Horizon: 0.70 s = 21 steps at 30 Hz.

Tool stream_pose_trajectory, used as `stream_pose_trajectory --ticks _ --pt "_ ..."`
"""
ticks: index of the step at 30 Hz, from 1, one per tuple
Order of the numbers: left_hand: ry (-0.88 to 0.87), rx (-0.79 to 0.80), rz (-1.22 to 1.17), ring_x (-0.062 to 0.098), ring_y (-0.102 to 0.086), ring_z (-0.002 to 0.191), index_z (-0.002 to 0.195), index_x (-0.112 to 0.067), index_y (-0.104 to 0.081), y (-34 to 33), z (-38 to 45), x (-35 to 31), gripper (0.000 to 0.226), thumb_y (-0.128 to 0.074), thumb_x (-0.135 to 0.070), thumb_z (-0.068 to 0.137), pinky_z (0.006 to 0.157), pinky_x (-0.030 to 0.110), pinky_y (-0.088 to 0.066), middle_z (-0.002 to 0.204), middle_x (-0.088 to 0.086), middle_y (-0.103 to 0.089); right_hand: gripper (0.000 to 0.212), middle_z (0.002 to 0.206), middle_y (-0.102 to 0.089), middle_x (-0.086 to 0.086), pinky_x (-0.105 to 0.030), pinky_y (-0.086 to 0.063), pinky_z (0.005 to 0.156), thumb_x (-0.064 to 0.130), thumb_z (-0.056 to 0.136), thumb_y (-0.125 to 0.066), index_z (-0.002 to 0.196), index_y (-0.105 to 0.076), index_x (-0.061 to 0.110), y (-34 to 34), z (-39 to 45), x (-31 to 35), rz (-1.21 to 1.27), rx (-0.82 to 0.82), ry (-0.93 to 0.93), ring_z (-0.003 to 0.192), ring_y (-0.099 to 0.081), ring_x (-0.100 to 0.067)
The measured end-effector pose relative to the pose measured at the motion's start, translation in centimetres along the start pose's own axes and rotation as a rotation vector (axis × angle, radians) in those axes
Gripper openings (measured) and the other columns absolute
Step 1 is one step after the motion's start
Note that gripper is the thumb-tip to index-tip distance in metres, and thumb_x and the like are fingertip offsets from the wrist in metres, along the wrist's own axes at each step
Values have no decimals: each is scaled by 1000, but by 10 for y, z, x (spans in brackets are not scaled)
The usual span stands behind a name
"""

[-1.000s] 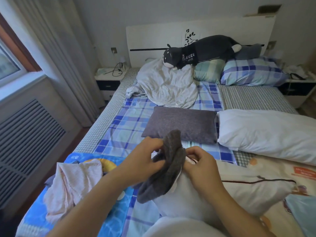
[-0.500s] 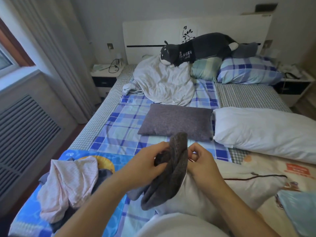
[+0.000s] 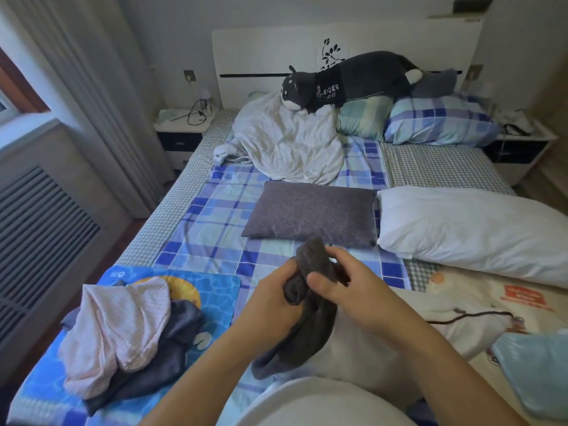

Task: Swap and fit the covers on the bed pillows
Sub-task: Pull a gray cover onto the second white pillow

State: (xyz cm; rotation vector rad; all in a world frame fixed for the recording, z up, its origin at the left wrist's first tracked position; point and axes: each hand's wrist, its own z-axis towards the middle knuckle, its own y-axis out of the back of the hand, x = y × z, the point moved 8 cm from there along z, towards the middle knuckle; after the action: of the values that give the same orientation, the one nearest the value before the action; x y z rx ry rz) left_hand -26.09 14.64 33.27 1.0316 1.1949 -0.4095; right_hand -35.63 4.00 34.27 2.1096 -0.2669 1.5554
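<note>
1. Bed (image 3: 436, 170) fills most of the view, spread with a blue plaid sheet, its white headboard (image 3: 267, 56) against the far wall.
2. White bare pillow (image 3: 473, 232) lies on the right side of the bed, its left end just beside the grey pillow.
3. Crumpled white sheet (image 3: 289, 142) is heaped at the far middle, under the head of a dark plush cat (image 3: 353, 84) that stretches right across the far pillows.
4. Blue plaid pillow (image 3: 439, 121) sits far right by the headboard, with a green plaid pillow (image 3: 362, 118) touching its left side.
5. Grey pillow (image 3: 310, 213), already in its cover, lies flat in the middle of the bed, just beyond the hands.
6. Pale pillow (image 3: 368, 348) rests near centre, right in front of the person, partly under both forearms.
7. Pile of clothes (image 3: 123, 330), pink on top of dark blue, sits near left on a blue printed mat (image 3: 215, 290).
8. Dark grey pillow cover (image 3: 307, 327) is bunched up over the far end of the pale pillow, its loose part hanging down to the near left.
9. Left hand (image 3: 273, 299) grips the bunched cover from the left, fingers curled into the cloth.
10. Right hand (image 3: 347, 284) clamps the same bunch from the right, thumb pressed on the near side of the fabric and fingers wrapped over the far side.
</note>
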Motion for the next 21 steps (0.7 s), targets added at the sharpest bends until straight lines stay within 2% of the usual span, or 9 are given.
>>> stream_pose_trajectory --ticks 4,6,8,10,12,15,17,19,21 --pt "16 -95 -16 4 -64 78 109 -45 -62 9 3 11 50 -75 -6 80 75 17 -48 82 -16 -66 12 82 -69 10 -38 -52 77 24 87 -73 88 -62 28 44 -8 -15 -294 -386 7 83 -65 -11" --pt "67 -159 -69 12 -64 76 110 -45 -60 18 3 23 51 -80 -10 78 78 28 -52 82 -7 -64 13 83 -64 9 -39 -51 76 23 89 -68 87 -55 24 54 -15 -31 -424 -349 -132 82 -61 -17" --pt "115 -149 -132 15 -67 80 115 -43 -58 17 1 31 54 -84 -16 76 82 35 -56 90 -1 -67 13 93 -60 3 -38 -48 75 20 87 -64 93 -52 22 57 -20 -34 -683 -318 -200 91 -58 -23" --pt "111 -102 -191 12 -68 92 117 -38 -56 7 -2 32 57 -86 -16 74 86 30 -55 104 -5 -67 44 120 -53 -7 -41 -46 87 6 76 -66 117 -57 18 54 -20 -17 -910 -382 -50 112 -51 -32" --pt "86 -93 -197 4 -65 98 118 -32 -53 -1 -6 28 58 -86 -9 75 84 19 -51 108 -15 -64 71 142 -43 -2 -35 -37 107 -2 74 -60 141 -49 20 31 -12 6 -850 -250 172 131 -38 -24" --pt "127 -45 -281 3 -67 91 123 -29 -47 -11 -11 30 57 -79 -6 83 79 17 -51 101 -11 -68 48 133 -55 13 -27 -33 112 16 95 -50 138 -52 35 4 0 18 -642 -13 212 123 -46 -6" --pt "180 20 -274 5 -69 98 128 -35 -44 -14 -12 44 55 -78 -26 86 85 25 -55 107 -9 -70 33 126 -61 16 -31 -27 117 37 102 -44 134 -54 38 4 6 6 -740 28 134 118 -50 -8" --pt "251 141 -158 0 -64 110 132 -40 -44 -22 -14 65 62 -72 -57 80 100 32 -52 118 -14 -67 34 126 -63 16 -35 -19 121 47 104 -37 131 -54 37 6 8 -11 -807 42 68 120 -51 -9" --pt "314 252 -28 -7 -60 111 133 -40 -49 -33 -18 81 65 -68 -67 77 106 33 -47 121 -20 -65 39 124 -65 14 -36 -25 118 50 103 -36 127 -60 32 11 10 -20 -823 -50 120 119 -53 -11"
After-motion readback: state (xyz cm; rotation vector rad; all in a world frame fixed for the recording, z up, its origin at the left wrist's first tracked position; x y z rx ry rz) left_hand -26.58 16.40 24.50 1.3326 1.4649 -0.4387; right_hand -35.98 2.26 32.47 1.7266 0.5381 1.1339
